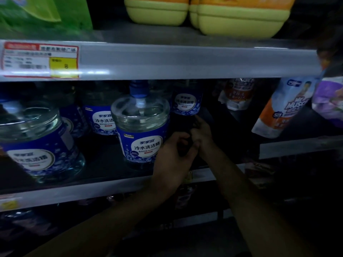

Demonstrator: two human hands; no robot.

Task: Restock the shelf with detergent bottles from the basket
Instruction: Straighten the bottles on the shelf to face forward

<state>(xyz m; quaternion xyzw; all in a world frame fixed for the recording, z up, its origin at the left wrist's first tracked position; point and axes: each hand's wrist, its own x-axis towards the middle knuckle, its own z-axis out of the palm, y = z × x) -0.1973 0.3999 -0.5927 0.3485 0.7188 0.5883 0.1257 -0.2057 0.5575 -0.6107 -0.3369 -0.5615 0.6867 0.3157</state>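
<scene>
Several clear detergent bottles with blue labels stand on the middle shelf point(111, 184). One point(141, 130) is near the front with a blue cap, another point(37, 145) is at the far left, and two more point(186, 102) stand further back. My left hand point(172, 154) and my right hand point(202, 134) meet just right of the front bottle. Both curl round a small dark object point(187, 140) between them, too dim to identify. The basket is out of view.
The upper shelf rail point(185, 62) carries a price tag point(40, 59). Above it sit yellow-green containers point(237, 19) and a green bag point(46, 13). To the right are an orange and white pouch point(282, 112), a purple pack point(328, 99) and a pouch point(238, 93) at the back.
</scene>
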